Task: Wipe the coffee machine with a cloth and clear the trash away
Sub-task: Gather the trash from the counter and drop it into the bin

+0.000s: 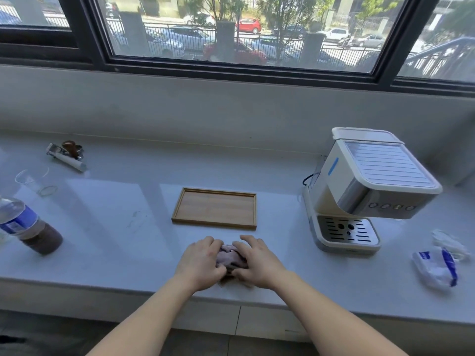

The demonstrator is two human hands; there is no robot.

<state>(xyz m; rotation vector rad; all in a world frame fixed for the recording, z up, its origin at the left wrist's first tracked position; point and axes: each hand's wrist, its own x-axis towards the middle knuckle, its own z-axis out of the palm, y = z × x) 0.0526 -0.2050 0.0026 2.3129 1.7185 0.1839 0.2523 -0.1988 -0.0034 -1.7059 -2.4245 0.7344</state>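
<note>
1. Only the person's two arms show: the left forearm point(144, 322) on the left and the right forearm point(334, 312) on the right, both cut off by the near edge.
2. Both forearms are bare along their whole visible length, up to the wrists.
3. The left hand point(199, 263) and the right hand point(259, 263) are bare too, with wrists, knuckles and fingers uncovered.
4. The fingertips are slightly blurred, so the nails cannot be made out.

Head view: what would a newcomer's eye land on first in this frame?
The left hand and right hand gather a crumpled cloth at the near edge of the counter, just in front of a wooden tray. To the right stands the cream coffee machine, with crumpled white-and-blue trash lying on the counter beyond it.
</note>
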